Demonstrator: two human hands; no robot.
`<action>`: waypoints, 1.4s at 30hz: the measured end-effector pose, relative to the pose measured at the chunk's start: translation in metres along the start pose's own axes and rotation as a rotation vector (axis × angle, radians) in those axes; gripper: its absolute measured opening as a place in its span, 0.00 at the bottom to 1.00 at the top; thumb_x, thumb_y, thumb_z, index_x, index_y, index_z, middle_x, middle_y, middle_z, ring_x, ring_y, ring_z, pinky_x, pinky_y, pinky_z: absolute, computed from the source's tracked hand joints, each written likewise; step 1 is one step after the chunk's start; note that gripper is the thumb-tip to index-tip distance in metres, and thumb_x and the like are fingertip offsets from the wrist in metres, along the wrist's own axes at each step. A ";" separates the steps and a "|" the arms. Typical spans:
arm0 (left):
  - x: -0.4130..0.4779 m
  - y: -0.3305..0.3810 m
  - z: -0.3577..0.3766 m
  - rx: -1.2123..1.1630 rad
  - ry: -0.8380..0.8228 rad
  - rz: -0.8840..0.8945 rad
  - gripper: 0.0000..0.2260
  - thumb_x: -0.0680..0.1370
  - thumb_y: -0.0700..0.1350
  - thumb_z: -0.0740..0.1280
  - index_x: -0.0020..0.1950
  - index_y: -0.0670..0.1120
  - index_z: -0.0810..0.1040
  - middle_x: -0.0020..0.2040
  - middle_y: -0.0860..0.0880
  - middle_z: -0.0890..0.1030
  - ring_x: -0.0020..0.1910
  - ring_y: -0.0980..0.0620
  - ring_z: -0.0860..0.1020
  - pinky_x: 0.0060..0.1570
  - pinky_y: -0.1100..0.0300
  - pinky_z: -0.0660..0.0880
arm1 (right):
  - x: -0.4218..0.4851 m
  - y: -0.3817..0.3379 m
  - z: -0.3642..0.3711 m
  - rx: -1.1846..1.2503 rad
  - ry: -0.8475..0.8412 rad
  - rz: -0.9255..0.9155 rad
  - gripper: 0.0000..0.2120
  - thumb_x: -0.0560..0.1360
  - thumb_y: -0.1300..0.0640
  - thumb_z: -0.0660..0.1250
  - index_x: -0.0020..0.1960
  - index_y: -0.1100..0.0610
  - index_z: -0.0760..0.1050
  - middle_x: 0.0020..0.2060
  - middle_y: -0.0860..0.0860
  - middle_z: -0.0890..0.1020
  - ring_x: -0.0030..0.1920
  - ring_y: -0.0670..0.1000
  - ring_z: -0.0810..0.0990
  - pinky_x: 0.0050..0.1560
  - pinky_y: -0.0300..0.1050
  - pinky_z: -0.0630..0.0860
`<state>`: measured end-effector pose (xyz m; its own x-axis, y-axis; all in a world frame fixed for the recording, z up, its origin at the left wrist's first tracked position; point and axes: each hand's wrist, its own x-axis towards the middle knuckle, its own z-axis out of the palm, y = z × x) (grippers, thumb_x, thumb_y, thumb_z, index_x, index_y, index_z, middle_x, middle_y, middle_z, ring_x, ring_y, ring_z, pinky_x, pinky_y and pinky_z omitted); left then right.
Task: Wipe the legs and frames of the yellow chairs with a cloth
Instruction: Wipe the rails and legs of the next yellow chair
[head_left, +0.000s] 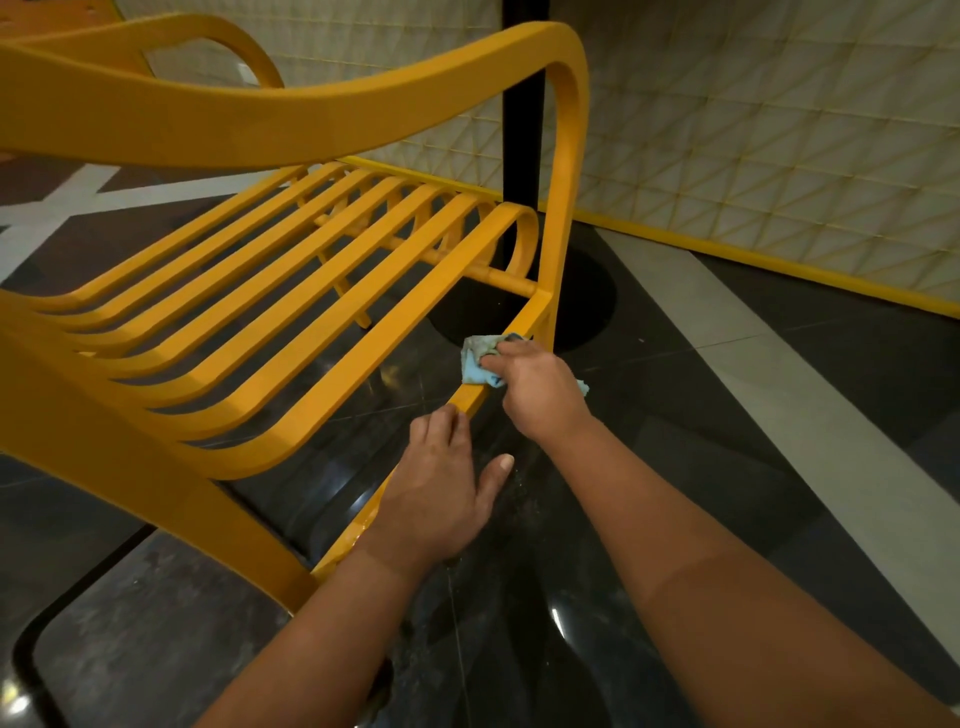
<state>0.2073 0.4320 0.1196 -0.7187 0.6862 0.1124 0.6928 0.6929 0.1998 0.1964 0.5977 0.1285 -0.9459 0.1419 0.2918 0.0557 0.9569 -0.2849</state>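
- The seat slats (291, 312) are lying close — only narrow slits are showing between them.
- The black post (522, 156) and its round base (592, 301) are standing just beyond the far right leg (563, 208).
- Right of the side rail (353, 535), open floor (727, 415) is stretching toward the wall (779, 130).
- The left hand (441, 499) and the right hand (535, 384) with its cloth (475, 358) are occupying the rail's middle.

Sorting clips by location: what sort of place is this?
Likely a café or lobby: polished stone floor, textured tiled wall, and a black table post beside the yellow chair.
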 end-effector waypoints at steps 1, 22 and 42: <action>0.000 -0.001 0.001 0.004 0.000 -0.001 0.37 0.78 0.65 0.46 0.74 0.39 0.62 0.70 0.45 0.63 0.67 0.50 0.61 0.68 0.59 0.63 | 0.002 -0.005 0.000 -0.016 -0.015 0.021 0.21 0.75 0.64 0.64 0.67 0.57 0.73 0.62 0.56 0.77 0.65 0.57 0.71 0.64 0.49 0.67; -0.011 -0.002 -0.001 -0.014 -0.054 -0.044 0.37 0.78 0.65 0.46 0.76 0.38 0.58 0.77 0.41 0.55 0.76 0.45 0.51 0.75 0.54 0.50 | -0.017 -0.008 0.005 0.074 0.110 -0.085 0.17 0.65 0.71 0.68 0.53 0.62 0.82 0.46 0.58 0.82 0.51 0.61 0.79 0.50 0.52 0.77; -0.039 0.004 -0.019 0.114 -0.115 -0.154 0.31 0.77 0.66 0.45 0.68 0.45 0.67 0.61 0.49 0.64 0.58 0.52 0.63 0.61 0.55 0.70 | -0.029 -0.015 0.007 0.131 0.087 -0.043 0.20 0.66 0.71 0.71 0.57 0.61 0.81 0.55 0.59 0.81 0.59 0.60 0.77 0.60 0.56 0.75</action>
<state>0.2372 0.4035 0.1347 -0.8097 0.5864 -0.0238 0.5821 0.8076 0.0941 0.2205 0.5780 0.1182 -0.9148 0.1287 0.3829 -0.0314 0.9223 -0.3851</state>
